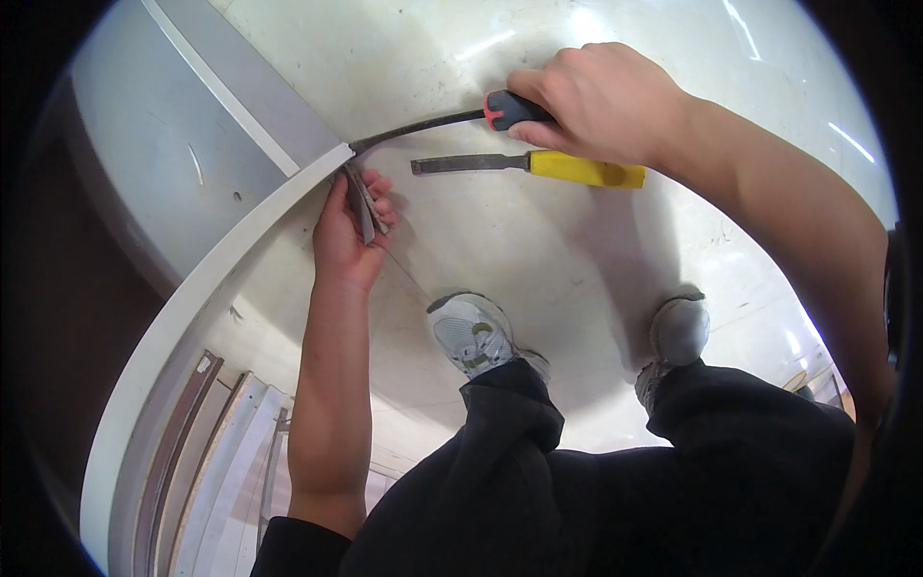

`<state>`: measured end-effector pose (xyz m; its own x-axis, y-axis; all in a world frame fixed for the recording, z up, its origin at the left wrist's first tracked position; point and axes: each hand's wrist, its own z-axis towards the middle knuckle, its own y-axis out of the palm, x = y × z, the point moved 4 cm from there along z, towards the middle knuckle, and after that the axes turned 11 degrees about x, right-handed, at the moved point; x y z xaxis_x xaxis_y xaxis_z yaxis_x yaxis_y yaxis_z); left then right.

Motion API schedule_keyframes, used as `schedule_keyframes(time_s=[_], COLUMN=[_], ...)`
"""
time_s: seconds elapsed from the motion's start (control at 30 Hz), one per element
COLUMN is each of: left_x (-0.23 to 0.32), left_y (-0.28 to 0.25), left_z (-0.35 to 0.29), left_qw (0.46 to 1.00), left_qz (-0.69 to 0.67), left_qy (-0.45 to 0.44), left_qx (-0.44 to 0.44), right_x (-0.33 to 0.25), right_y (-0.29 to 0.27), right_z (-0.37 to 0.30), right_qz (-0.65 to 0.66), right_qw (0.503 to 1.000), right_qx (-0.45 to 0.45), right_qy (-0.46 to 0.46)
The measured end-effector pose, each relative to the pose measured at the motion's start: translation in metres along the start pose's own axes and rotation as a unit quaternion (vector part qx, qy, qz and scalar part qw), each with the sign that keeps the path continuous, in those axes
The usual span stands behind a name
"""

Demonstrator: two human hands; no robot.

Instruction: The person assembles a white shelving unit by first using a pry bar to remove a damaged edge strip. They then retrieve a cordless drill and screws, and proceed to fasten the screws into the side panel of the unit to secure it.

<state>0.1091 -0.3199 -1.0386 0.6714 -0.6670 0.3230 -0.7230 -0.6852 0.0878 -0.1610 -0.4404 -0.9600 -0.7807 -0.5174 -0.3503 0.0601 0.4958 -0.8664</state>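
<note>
Fingers [380, 197] of the left hand [348, 236] are pinched on a thin grey wedge-like strip [363, 204], held against the corner of the white door frame [207, 274] at floor level. The right hand [601, 101] is clenched on the red-and-black handle of a pry bar [428, 123], whose tip is set into the joint at that corner. The trim looks seated, so prying is judged barely begun. A yellow-handled chisel [538, 165] lies untouched on the floor [538, 250], just beside. Both arms are extended forward and down, from a squat.
</note>
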Motion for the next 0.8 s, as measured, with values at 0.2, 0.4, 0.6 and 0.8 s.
schedule_keyframes(time_s=[0.2, 0.4, 0.6, 0.8], left_x=[0.001, -0.002, -0.008, -0.012], left_y=[0.008, 0.001, 0.001, 0.002], left_z=[-0.015, -0.012, -0.011, -0.011], left_qw=[0.991, 0.985, 0.988, 0.988], left_qz=[0.103, 0.131, 0.069, 0.063], left_qy=[0.035, 0.075, 0.101, 0.111], left_qx=[0.076, 0.082, 0.091, 0.091], right_x=[-0.009, 0.000, 0.006, 0.008], right_y=[-0.026, -0.010, -0.001, 0.003], right_z=[-0.005, -0.002, -0.001, 0.000], right_qz=[-0.030, 0.016, 0.029, 0.019], right_qw=[0.999, 1.000, 0.999, 0.998], right_qx=[0.019, 0.018, 0.034, 0.048], right_qy=[0.036, 0.002, -0.025, -0.039])
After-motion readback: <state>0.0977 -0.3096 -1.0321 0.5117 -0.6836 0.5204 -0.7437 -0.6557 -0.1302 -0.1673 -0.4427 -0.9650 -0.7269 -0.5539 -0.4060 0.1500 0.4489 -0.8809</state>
